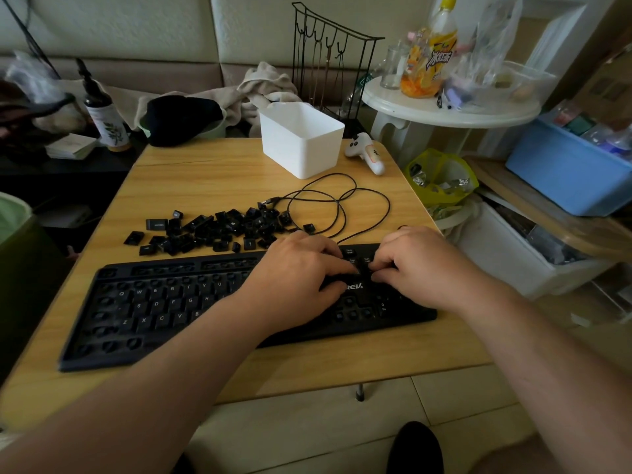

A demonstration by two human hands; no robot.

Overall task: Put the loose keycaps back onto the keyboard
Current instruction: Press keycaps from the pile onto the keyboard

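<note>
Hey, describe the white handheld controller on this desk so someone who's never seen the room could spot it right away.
Start at the wooden table and look to its far right corner, just right of the white plastic bin. The controller lies there on its side. It is the only small white gadget on the tabletop, with dark buttons on its rounded head and an orange mark on its handle.

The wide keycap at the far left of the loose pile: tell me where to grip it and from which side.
Pinch the wide keycap across its short sides, coming from above. It lies flat on the table, legend up, with bare wood on its far side; other keycaps crowd its right end.
</note>
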